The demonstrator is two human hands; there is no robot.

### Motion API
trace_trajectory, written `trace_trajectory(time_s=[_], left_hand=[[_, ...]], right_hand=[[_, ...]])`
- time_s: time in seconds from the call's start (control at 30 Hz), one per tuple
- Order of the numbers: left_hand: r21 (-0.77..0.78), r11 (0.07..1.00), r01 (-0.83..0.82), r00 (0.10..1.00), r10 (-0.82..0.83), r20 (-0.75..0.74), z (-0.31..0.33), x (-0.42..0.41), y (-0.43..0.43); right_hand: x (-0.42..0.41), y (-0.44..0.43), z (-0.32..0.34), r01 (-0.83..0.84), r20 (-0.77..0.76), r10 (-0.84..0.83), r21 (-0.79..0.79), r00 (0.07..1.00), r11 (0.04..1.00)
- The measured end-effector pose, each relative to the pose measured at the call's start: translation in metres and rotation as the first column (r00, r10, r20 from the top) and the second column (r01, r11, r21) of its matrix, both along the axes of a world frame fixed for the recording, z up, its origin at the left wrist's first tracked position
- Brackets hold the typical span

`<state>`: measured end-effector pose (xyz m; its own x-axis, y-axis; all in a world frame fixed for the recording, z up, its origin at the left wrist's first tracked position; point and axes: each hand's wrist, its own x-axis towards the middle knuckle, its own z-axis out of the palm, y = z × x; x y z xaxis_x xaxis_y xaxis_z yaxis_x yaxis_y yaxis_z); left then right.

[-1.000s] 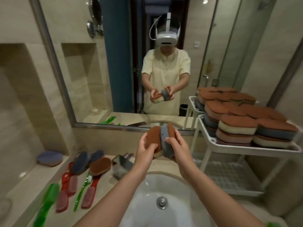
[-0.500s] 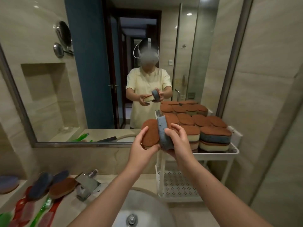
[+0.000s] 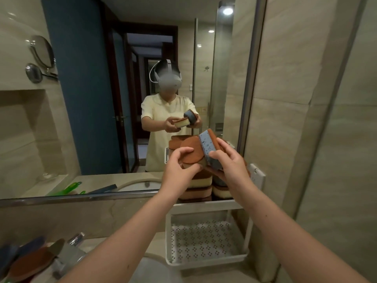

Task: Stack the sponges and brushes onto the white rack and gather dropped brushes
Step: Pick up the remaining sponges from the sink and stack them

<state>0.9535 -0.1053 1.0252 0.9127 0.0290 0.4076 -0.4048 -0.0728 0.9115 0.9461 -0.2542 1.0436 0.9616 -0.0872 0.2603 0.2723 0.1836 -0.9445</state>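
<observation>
Two sponges are in your hands, held in front of the mirror (image 3: 102, 119) and just above the stacks (image 3: 201, 180) on the rack's (image 3: 206, 262) top tier. Your left hand (image 3: 179, 166) grips the cream sponge (image 3: 191, 154): fingers curled over its rough brown scouring face, thumb underneath. It is oval and lies almost flat, brown side up and tipped a little toward you, its long axis running left to right, with a strip of cream foam showing at the right edge. Your right hand (image 3: 228, 166) pinches the blue sponge (image 3: 210, 150), thumb on the pitted blue foam, fingers behind on the brown pad. This one stands on edge, its long axis steep and leaning to the upper left, blue face toward you, its lower part touching the cream sponge's right end. The rack is white, and its lower tier is a perforated tray. Low at your left, beside the tap (image 3: 71, 252), lie blurred brown and blue ovals (image 3: 30, 262), too soft to tell sponge from brush.
</observation>
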Motion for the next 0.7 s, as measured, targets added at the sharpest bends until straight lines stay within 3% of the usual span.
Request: trace_trajectory(time_s=[0.3,0.53,0.7], left_hand=[[0.243,0.969,-0.032,0.999,0.033,-0.001,0.021,0.048,-0.047],[0.448,0.888,-0.102,0.993,0.115,-0.001,0.019,0.079,-0.075],[0.579,0.805,-0.131,0.982,0.184,-0.034,0.009,0.093,-0.083]], right_hand=[[0.036,-0.051,0.014,0.113,0.026,-0.111,-0.084,0.993,0.99],[0.066,-0.074,0.013,0.18,0.022,-0.179,-0.171,0.984,0.969],[0.085,-0.088,0.0,0.281,0.04,-0.292,-0.425,0.956,0.861]])
